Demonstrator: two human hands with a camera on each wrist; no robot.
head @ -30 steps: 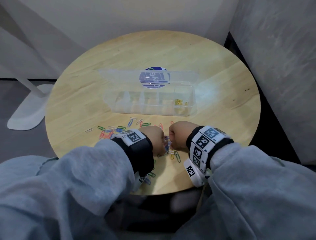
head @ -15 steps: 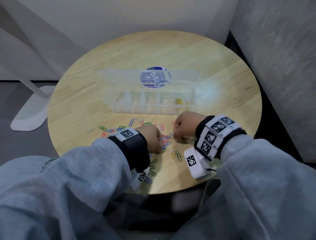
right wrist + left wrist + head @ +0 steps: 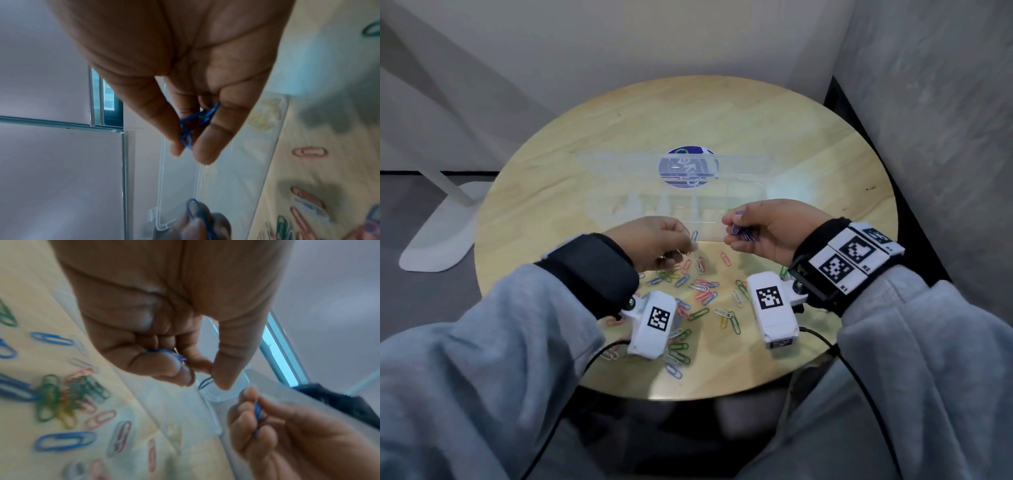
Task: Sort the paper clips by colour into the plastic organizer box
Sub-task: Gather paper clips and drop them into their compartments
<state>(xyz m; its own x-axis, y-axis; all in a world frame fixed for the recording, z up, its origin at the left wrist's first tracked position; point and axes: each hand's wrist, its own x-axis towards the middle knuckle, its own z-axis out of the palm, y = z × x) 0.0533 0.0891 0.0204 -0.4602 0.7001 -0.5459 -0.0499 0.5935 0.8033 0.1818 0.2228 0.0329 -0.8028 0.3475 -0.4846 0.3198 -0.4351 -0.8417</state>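
Note:
The clear plastic organizer box [image 3: 707, 230] stands mid-table with its lid [image 3: 619, 165] open at the back. My left hand [image 3: 690, 245] hovers at the box's front wall and pinches a blue paper clip [image 3: 693, 236], seen closer as blue clips [image 3: 177, 356] between thumb and fingers. My right hand [image 3: 729, 228] is over the box's right part, gripping several blue clips [image 3: 742, 231]; the right wrist view shows those blue clips [image 3: 187, 138] pinched above the box [image 3: 180, 178]. Yellow clips [image 3: 263, 116] lie in one compartment.
Many loose clips [image 3: 700, 291] in blue, green, red, yellow and white lie scattered on the round wooden table [image 3: 825, 178] between my wrists and the near edge. A blue round sticker [image 3: 688, 168] shows through the lid. Walls close in behind and to the right.
Both hands have lifted off the clip pile near the table's front and moved forward to the box, each now holding blue clips.

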